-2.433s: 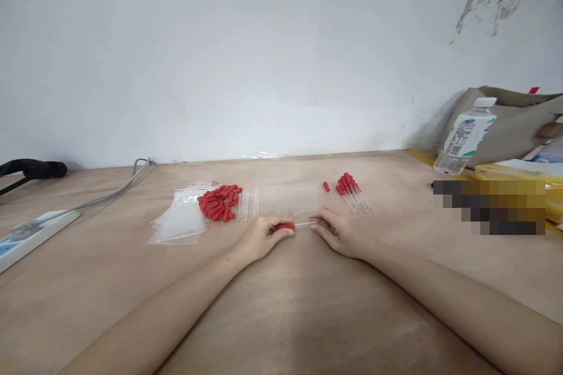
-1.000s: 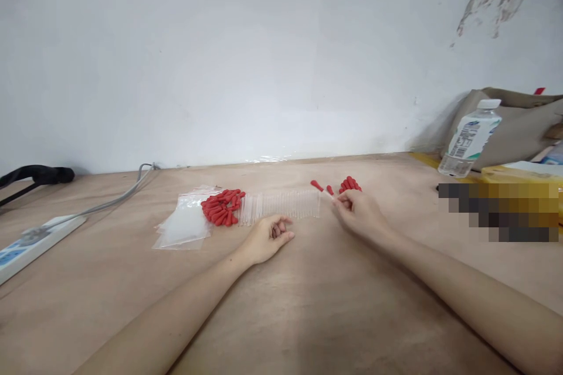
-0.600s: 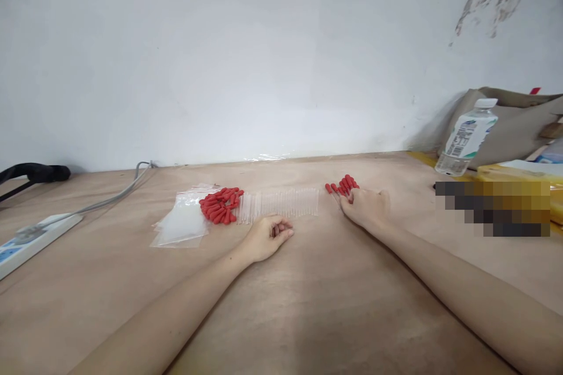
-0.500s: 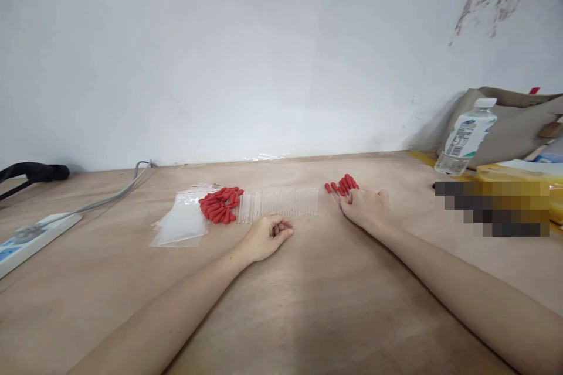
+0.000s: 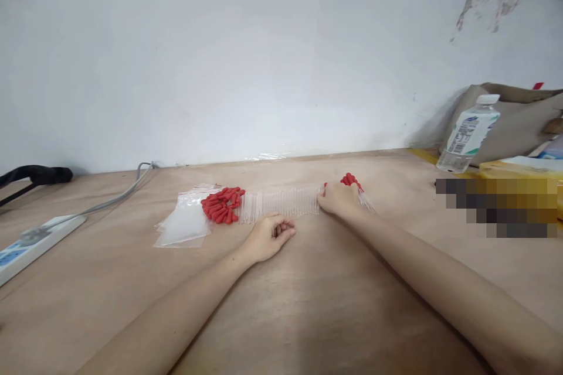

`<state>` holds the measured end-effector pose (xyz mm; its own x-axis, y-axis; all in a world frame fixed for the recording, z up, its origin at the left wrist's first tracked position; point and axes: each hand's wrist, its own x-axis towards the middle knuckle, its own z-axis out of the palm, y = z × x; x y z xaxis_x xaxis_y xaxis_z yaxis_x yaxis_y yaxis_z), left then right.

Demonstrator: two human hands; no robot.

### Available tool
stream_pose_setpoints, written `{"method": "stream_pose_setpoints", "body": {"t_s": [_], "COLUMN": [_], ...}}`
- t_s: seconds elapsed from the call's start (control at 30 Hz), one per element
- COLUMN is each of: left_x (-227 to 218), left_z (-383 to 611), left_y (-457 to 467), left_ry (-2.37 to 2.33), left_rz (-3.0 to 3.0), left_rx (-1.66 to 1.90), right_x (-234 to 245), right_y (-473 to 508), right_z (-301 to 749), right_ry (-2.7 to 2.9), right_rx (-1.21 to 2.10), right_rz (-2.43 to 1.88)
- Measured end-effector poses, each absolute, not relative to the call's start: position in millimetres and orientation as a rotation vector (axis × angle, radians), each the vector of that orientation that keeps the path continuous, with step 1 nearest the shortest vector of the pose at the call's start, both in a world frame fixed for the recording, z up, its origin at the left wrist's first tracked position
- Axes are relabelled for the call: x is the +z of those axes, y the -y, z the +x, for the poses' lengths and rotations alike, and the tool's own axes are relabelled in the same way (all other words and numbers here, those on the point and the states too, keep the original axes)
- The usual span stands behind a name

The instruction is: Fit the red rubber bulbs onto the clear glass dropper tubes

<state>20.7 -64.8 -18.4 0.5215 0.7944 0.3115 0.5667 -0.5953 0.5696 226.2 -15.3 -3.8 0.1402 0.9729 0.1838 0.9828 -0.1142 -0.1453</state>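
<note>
The row of clear dropper tubes point(image 5: 290, 200) lies across the desk point(image 5: 246, 316). At its left end sits the heap of red rubber bulbs point(image 5: 222, 205), with plastic bags point(image 5: 187, 224) farther left of the row. The left hand point(image 5: 270, 237) rests just in front of the row, its fingers loosely curled and the thumb apart from them. The right hand point(image 5: 338, 198) reaches to the row's right end; its fingertips are hidden, so whether they grip a tube cannot be told. Red-bulbed droppers point(image 5: 349, 179) lie right of the row, partly behind that hand. Well apart, farther right of the row, stands a plastic bottle point(image 5: 470, 132).
</note>
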Motion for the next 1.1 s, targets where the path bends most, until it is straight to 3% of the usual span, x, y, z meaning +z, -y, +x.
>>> {"method": "stream_pose_setpoints", "body": {"t_s": [0.37,0.47,0.57,0.7,0.9,1.1], "left_x": [-20.5,-21.4,-17.1,1.8,26.1,19.5], "left_z": [20.3,21.0,17.6,-4.3,-51.5,-62.8], "left_y": [64.8,66.1,62.4,43.8,16.2,8.9], "left_ry": [-1.105,-1.089,-1.131,-1.540,-2.407,-2.544], "left_rz": [2.394,2.402,2.448,2.569,2.395,2.287], "left_rx": [0.777,0.813,0.936,1.025,0.676,0.496], "right_x": [-1.4,-3.7,-14.8,-35.6,-45.2,-44.4], "right_y": [15.8,41.9,66.3,80.2,77.7,78.6], "right_z": [217.1,224.1,236.5,250.5,251.6,251.7], "right_ry": [1.990,2.051,2.153,2.102,2.064,2.096], "right_rx": [-0.056,-0.185,-0.263,-0.226,-0.167,-0.164], "right_rz": [-2.181,-2.031,-1.623,-1.301,-1.228,-1.192]}}
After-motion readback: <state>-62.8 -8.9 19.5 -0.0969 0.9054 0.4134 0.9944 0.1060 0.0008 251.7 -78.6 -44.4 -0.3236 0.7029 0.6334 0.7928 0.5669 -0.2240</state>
